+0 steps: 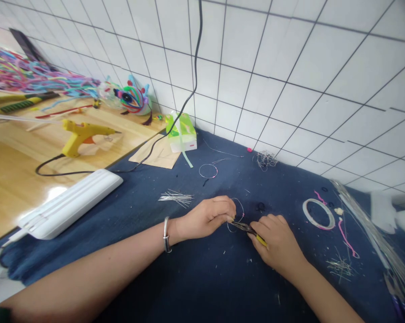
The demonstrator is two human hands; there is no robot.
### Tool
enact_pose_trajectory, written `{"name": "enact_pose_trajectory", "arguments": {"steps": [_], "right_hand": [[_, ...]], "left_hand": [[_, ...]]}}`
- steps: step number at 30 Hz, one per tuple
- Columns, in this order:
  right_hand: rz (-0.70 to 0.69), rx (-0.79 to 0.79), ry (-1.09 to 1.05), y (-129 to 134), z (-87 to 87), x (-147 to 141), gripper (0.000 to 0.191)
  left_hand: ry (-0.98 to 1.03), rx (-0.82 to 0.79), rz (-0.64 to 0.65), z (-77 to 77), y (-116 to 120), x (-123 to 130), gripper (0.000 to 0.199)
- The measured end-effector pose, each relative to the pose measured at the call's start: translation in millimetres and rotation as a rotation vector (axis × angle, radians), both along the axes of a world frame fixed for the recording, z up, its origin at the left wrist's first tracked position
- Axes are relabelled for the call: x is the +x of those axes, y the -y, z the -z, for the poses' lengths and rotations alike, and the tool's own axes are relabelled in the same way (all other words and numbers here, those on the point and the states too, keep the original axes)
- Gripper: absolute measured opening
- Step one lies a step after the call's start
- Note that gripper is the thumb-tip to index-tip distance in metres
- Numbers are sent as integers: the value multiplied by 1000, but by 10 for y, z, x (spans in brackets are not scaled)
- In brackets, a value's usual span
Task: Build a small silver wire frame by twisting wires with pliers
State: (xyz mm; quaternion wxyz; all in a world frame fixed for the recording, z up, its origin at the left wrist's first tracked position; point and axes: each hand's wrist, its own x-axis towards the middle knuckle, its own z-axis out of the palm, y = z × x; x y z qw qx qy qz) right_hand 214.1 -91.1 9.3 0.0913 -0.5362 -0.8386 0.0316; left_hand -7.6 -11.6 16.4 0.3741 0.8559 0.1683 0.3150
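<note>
My left hand [211, 216], with a silver bracelet on the wrist, is closed on a thin wire ring [241, 207] with a pink spot on its right side. In my right hand [275, 240] is a pair of pliers [244, 227] with yellow handles, pointing left. The tips of the pliers meet the wire at my left fingertips; whether the jaws grip it I cannot tell. Behind the hands a similar wire ring [208, 171] with pink marks lies flat on the dark blue cloth [195, 278]. A bundle of short straight wires [176, 198] lies beyond my left forearm.
A yellow glue gun [81, 137] rests on the wooden table at left, near a white power strip [71, 204]. A tissue pack [182, 132] stands by the tiled wall. At right are a tape roll [319, 214], wire scraps [341, 268] and long wires [367, 220].
</note>
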Motion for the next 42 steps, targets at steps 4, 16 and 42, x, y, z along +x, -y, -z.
{"name": "enact_pose_trajectory", "arguments": {"steps": [4, 16, 42], "right_hand": [[-4, 1, 4, 3, -3, -4, 14], [-7, 8, -5, 2, -12, -7, 16], [312, -113, -571, -75, -159, 0, 19]], "left_hand": [[0, 0, 2, 1, 4, -3, 14], [-3, -7, 9, 5, 2, 0, 13], [116, -95, -128, -53, -4, 3, 12]]}}
